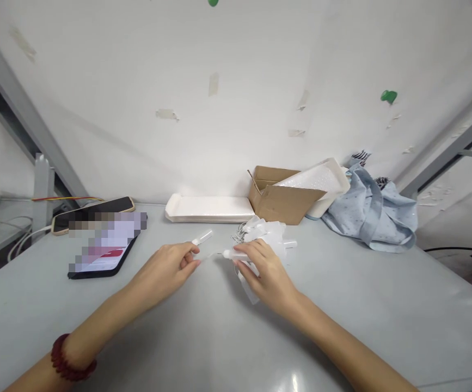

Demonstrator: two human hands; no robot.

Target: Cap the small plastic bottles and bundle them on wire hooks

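Observation:
My left hand [172, 267] is closed, thumb and forefinger close together. A faint, thin translucent thing reaches from its fingertips toward the right; its kind is unclear. Just past the left forefinger shows a small tube with a clear end [203, 237]; whether the hand grips it is hidden. Between thumb and fingers of my right hand [266, 272] is a slim white tube [231, 254], its thin tip pointing left. Under and behind that hand lies a pile of white translucent pieces [274, 233] with thin strings. Another clear tube end [290, 244] sticks out right of the pile.
At the left lie a phone with a lit screen [107, 253] and a dark phone [97, 212] with a cable. White flat trays [211, 208] and an open cardboard box [282, 204] stand along the wall. A light blue cloth bag [372, 209] sits at right on the grey table [362, 305].

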